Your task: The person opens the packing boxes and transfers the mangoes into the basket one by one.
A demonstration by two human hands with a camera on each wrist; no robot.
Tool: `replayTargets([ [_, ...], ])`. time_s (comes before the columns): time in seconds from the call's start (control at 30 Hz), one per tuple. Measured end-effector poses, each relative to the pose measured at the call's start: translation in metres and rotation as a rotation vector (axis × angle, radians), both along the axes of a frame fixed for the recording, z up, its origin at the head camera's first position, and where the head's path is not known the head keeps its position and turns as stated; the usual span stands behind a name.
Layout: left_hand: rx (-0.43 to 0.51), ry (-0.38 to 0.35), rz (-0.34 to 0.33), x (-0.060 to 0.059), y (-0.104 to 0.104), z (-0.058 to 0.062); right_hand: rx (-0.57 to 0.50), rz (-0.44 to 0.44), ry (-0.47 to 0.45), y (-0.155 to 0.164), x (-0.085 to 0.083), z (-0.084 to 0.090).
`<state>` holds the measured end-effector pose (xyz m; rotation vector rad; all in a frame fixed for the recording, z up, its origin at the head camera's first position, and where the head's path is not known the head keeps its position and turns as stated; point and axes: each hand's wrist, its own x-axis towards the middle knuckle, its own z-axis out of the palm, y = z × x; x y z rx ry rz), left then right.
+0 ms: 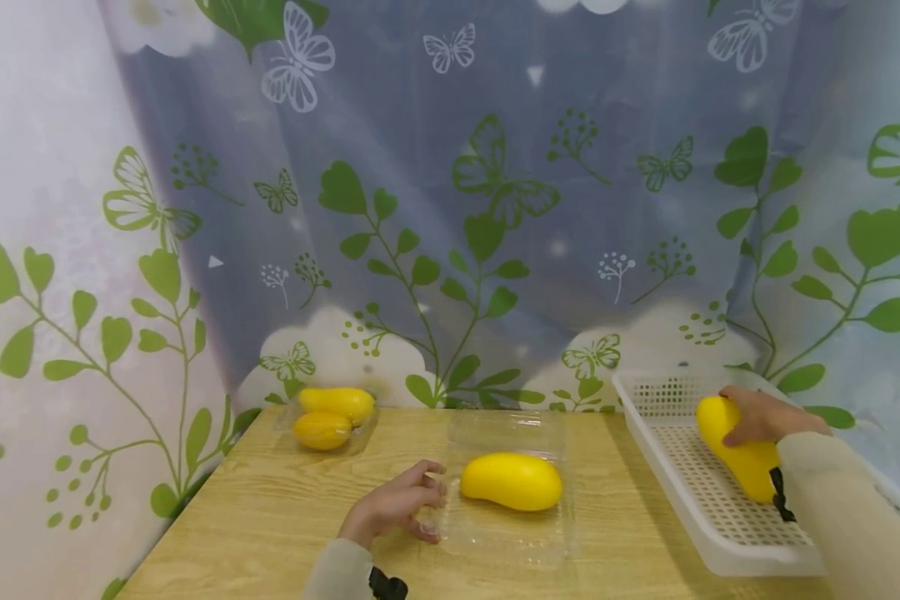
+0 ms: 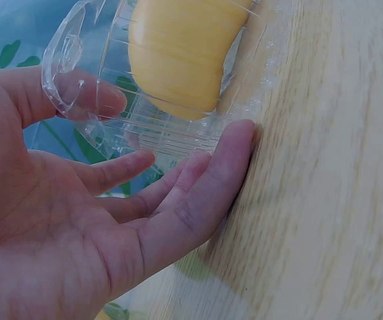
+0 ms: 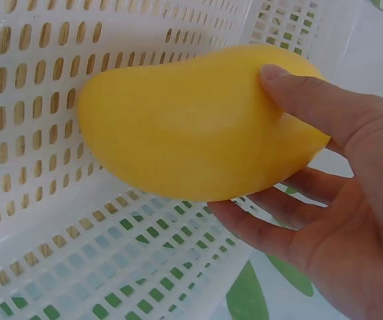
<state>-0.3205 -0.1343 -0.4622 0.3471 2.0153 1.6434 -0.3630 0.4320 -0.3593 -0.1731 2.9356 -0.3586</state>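
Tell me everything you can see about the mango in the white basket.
The mango is smooth, plain yellow and elongated, with one rounded end and one narrower end. It looks whole and unmarked. It sits over the perforated white plastic basket at the right of the wooden table. The right hand grips it, thumb on top and fingers curled beneath.

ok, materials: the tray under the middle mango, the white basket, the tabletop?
Clear tray: thin transparent plastic, glossy, by the ribbed see-through wall the left hand pinches. White basket: moulded plastic, semi-matte, by its regular slotted holes. Tabletop: light wood grain, matte; solid wood or laminate, cannot tell. The right hand grips a smooth yellow mango.
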Motion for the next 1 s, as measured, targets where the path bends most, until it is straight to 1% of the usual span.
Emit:
replayTargets([
  [0.1,0.000,-0.002,0.004,0.001,-0.001,0.001,0.010,0.027,0.033,0.002,-0.003,-0.004],
  [0.23,0.009,-0.008,0.001,0.002,0.000,0.001,0.053,0.059,0.087,0.003,-0.005,-0.010],
  [0.33,0.013,-0.009,0.000,0.002,-0.001,0.001,0.071,0.043,0.088,0.003,-0.006,-0.012],
  [0.53,0.003,-0.011,0.009,0.001,-0.001,0.002,0.066,-0.009,0.024,0.001,-0.005,-0.012],
  [0.73,0.009,-0.008,0.002,0.002,-0.001,0.002,0.054,-0.070,-0.040,0.002,-0.007,-0.017],
  [0.83,0.009,-0.011,-0.001,0.003,0.000,0.003,0.061,-0.084,-0.047,0.005,-0.008,-0.019],
  [1.0,0.000,-0.016,0.003,0.002,0.000,0.004,0.074,-0.095,-0.025,0.010,-0.009,-0.023],
])
